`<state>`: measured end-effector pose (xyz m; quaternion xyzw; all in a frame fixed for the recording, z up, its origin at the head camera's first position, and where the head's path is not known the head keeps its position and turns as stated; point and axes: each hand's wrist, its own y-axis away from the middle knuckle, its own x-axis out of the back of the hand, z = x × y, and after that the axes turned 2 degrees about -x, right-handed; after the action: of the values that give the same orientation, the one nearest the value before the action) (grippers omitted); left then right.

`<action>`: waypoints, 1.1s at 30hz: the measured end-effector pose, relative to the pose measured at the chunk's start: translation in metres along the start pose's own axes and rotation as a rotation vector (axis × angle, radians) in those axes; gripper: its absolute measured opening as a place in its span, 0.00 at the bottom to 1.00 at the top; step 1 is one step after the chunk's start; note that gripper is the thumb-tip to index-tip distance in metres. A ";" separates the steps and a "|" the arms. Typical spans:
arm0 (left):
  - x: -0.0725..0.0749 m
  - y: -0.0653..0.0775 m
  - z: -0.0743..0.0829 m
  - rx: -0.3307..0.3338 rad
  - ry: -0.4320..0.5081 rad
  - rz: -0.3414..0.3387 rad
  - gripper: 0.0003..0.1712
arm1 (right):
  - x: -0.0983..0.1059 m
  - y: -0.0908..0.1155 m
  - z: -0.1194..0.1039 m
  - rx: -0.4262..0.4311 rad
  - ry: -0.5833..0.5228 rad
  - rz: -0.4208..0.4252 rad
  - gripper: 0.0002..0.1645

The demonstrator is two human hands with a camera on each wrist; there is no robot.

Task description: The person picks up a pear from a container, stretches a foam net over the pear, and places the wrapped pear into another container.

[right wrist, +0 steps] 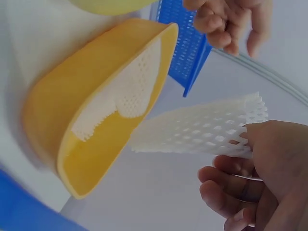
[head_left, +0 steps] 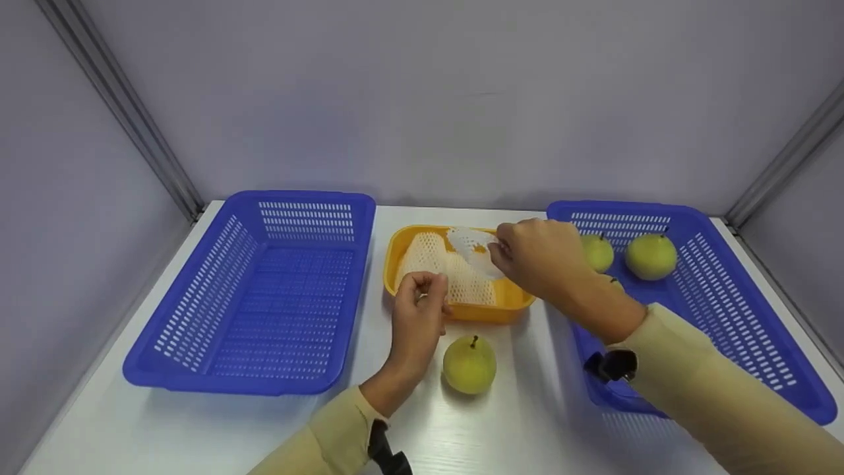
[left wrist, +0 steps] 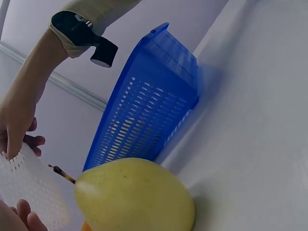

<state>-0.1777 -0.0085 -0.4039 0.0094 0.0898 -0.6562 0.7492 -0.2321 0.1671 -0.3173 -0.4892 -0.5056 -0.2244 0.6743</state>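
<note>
My right hand [head_left: 544, 260] pinches a white foam fruit net [head_left: 488, 265] by one end, above the right part of a yellow basket [head_left: 484, 314]. In the right wrist view the foam net [right wrist: 192, 129] hangs flattened from thumb and finger, its other end free. My left hand [head_left: 414, 326] is over the basket's front left edge, its fingers loosely bent and nothing visible between them. More foam nets [head_left: 425, 252] lie in the yellow basket. A yellow-green pear [head_left: 469, 367] stands stem up on the table, just in front of that basket and right of my left wrist.
At the left stands a blue slotted basket [head_left: 287, 297] with nothing seen in it. Another blue basket [head_left: 699, 310] at the right holds several pears [head_left: 651, 256], partly hidden by my right arm. Pale walls [head_left: 422, 119] enclose the white table [head_left: 455, 435] at the back and sides.
</note>
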 end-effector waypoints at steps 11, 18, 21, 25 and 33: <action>-0.004 0.003 0.018 0.037 -0.048 -0.147 0.27 | 0.009 0.013 -0.025 0.116 -0.046 0.077 0.22; 0.002 -0.003 0.016 0.047 -0.035 -0.115 0.16 | 0.013 0.021 -0.030 0.144 -0.040 0.108 0.17; 0.005 -0.005 0.017 0.045 -0.025 -0.122 0.12 | 0.015 0.024 -0.030 0.147 -0.048 0.129 0.17; 0.007 -0.006 0.019 0.049 0.016 -0.137 0.11 | 0.018 0.027 -0.029 0.138 -0.097 0.154 0.11; 0.008 -0.008 0.025 0.029 0.188 -0.130 0.14 | 0.024 0.039 -0.029 -0.026 -0.441 0.054 0.07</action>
<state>-0.1811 -0.0204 -0.3795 0.0760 0.1504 -0.7008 0.6932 -0.1784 0.1619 -0.3125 -0.5486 -0.6245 -0.1004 0.5468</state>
